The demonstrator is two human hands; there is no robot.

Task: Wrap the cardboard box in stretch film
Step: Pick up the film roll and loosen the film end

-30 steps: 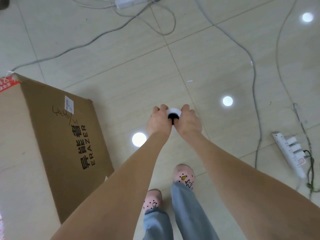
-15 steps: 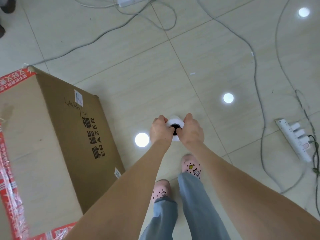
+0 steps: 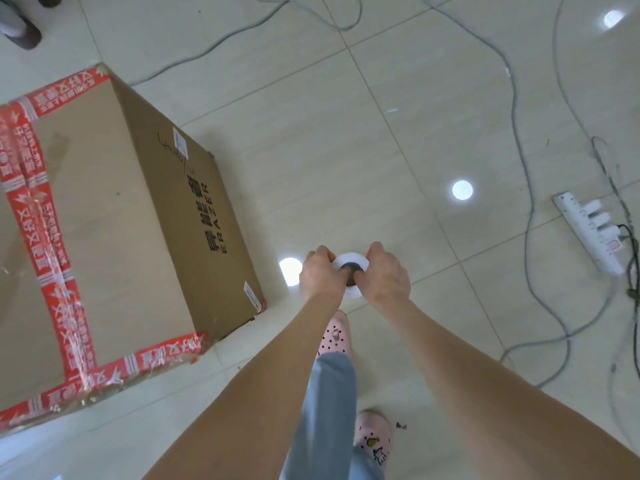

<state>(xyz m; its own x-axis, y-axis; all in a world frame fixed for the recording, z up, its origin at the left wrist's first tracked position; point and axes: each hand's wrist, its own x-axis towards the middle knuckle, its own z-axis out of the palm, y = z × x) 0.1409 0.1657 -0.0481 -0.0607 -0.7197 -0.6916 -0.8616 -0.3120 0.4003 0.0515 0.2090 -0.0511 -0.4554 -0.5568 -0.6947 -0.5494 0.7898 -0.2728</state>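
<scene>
1. Left hand (image 3: 321,276): fingers curled around the left side of the film roll (image 3: 349,258), gripping it.
2. Right hand (image 3: 385,277): fingers curled around the roll's right side, gripping it, thumb near the dark core.
3. Film roll: seen end-on as a white ring, held between both hands above the floor (image 3: 346,150).
4. Cardboard box (image 3: 104,220): on the floor at 9 o'clock from the hands, apart from them, edged with red tape (image 3: 52,237).
5. Power strip (image 3: 588,230): at 3 o'clock, well apart; cables (image 3: 519,150) trail from 12 to 4 o'clock.
6. Pink shoes (image 3: 334,336): at 6 o'clock, below the hands.
</scene>
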